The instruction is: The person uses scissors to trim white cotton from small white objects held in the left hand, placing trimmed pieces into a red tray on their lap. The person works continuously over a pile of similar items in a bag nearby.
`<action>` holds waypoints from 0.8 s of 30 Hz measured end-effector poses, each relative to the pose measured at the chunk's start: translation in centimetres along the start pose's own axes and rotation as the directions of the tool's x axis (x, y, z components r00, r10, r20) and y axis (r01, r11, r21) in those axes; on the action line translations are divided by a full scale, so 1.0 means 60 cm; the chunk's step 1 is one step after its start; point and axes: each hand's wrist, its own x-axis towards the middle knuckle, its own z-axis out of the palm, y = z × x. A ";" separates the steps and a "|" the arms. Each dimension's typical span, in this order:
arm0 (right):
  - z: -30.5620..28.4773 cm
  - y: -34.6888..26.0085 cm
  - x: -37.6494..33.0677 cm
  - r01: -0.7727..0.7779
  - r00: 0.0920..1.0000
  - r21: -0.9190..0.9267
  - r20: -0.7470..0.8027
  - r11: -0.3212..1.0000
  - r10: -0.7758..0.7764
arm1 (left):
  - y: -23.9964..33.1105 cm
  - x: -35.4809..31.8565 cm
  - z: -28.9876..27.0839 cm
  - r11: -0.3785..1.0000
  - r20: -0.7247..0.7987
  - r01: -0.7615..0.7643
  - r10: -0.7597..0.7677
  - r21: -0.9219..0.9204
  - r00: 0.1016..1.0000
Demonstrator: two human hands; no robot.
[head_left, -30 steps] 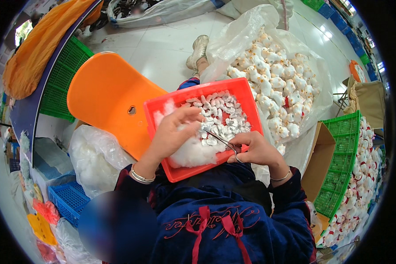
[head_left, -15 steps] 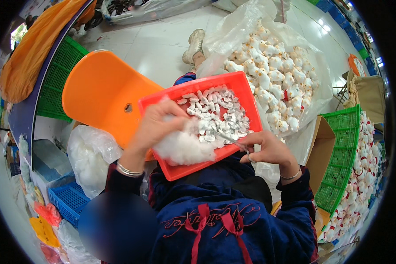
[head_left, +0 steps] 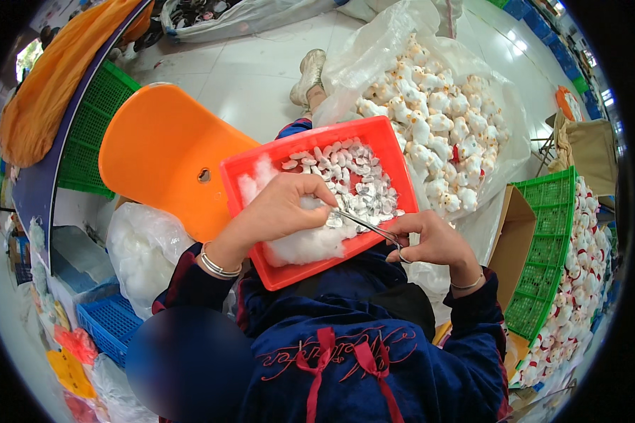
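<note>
On my lap rests a red plastic tray point(head_left: 310, 273). Many small white fabric pieces point(head_left: 360, 185), some with greyish sides, lie in it, and fluffy white stuffing point(head_left: 303, 245) fills its left and near part. My right hand point(head_left: 430, 238) is closed round the ring handles of metal forceps point(head_left: 365, 223), whose tips point left. Over the tray my left hand point(head_left: 289, 204) is closed, thumb and fingertips pinched together at the forceps' tips. Whatever sits between those fingertips is too small and covered to make out.
An orange chair point(head_left: 166, 158) stands beyond the tray to the left. At the right, a clear plastic bag point(head_left: 511, 151) holds many white stuffed toys point(head_left: 441, 123). A cardboard box point(head_left: 513, 236) and green crate point(head_left: 543, 247) stand nearer. A bag of stuffing point(head_left: 144, 247) and blue basket point(head_left: 111, 319) are left.
My left hand has moved right, off the stuffing, to the forceps' tips. The forceps have lifted slightly from the white pieces. Stuffing now shows at the tray's left side.
</note>
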 end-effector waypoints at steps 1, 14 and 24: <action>-0.001 -0.001 -0.002 0.003 1.000 0.004 -0.002 1.000 -0.003 | -0.002 -0.002 -0.004 1.000 -0.010 0.001 -0.001 0.020 1.000; 0.000 0.000 0.000 0.017 0.999 -0.061 -0.033 0.998 -0.019 | -0.018 -0.001 0.016 1.000 -0.002 0.028 -0.028 -0.006 1.000; 0.008 -0.027 -0.010 -0.005 0.976 -0.491 -0.192 0.871 -0.103 | -0.048 -0.005 -0.013 0.982 -0.170 0.116 -0.141 -0.148 0.975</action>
